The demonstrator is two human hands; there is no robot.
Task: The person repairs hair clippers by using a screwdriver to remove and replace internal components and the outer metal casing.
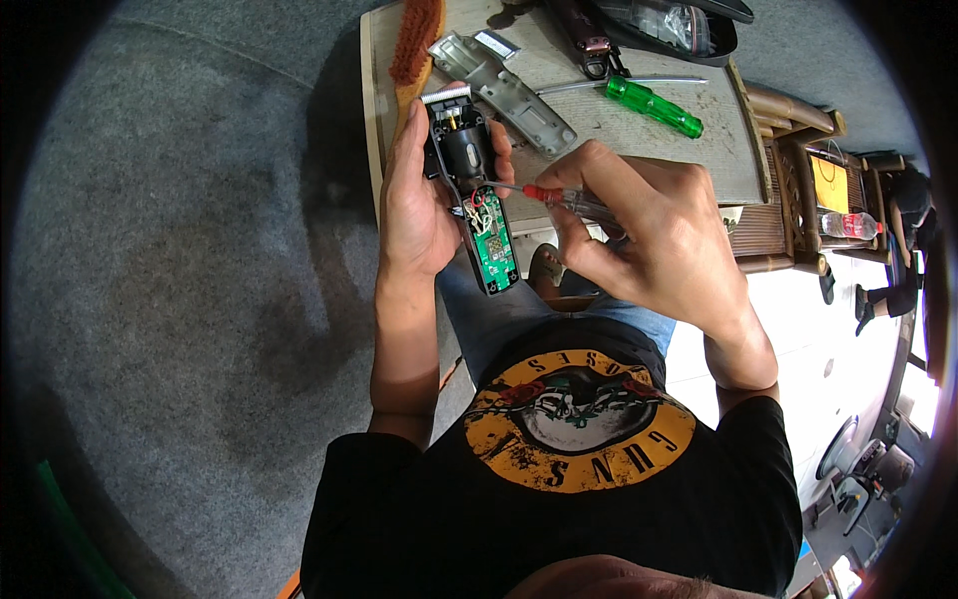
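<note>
My left hand (417, 215) is closed around an opened hair clipper (464, 153), its blade end pointing away from me. The clipper's inside lies bare: a black motor, a green circuit board (493, 250) and thin red and white wires. Between the fingers and thumb of my right hand (654, 225) is a screwdriver (589, 203) with a clear handle and a red collar. Its thin shaft reaches left to the clipper, with the tip beside the lower end of the motor. Just past the clipper, the grey housing shell (514, 95) rests on the table.
On the wooden table (639, 150) lie a brush (414, 45) at the left, a green-handled screwdriver (654, 107), a dark second clipper (582, 38) and a black case (689, 30). Bamboo furniture (793, 195) stands to the right, bearing a bottle (848, 226). Farther right is another person (903, 220).
</note>
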